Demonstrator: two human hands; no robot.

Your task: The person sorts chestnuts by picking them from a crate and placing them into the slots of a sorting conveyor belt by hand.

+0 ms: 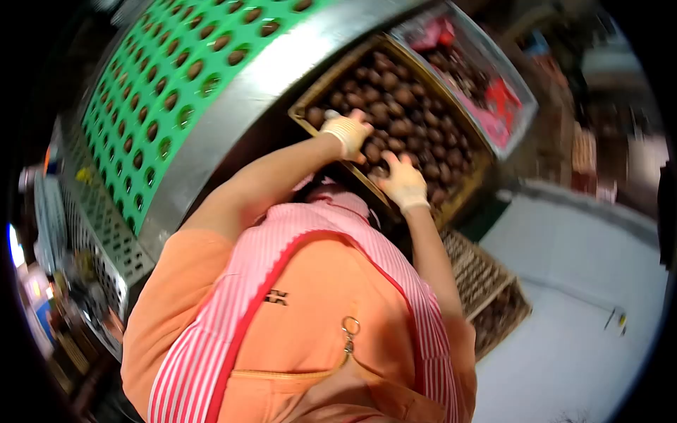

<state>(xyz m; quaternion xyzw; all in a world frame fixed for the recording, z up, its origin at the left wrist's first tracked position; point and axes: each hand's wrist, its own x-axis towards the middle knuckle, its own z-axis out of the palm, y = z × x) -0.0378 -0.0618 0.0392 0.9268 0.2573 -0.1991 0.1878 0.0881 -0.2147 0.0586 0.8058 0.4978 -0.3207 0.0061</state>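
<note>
At one o'clock, wood-coloured tray [474, 185]: your left hand [347, 134] and right hand [404, 182] spread over round brown balls [400, 128]; stay loose, rake lightly, keep strokes shallow.

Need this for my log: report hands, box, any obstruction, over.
Left hand, right hand at round brown pieces, grips unclear. Box well filled. No obstruction visible.

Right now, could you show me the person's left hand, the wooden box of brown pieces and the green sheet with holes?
Left hand [345, 135], head view: back of the hand.
Wooden box [472, 185], head view: bare wood on its lower-right side.
Green sheet [157, 108], head view: bare surface between holes.
</note>
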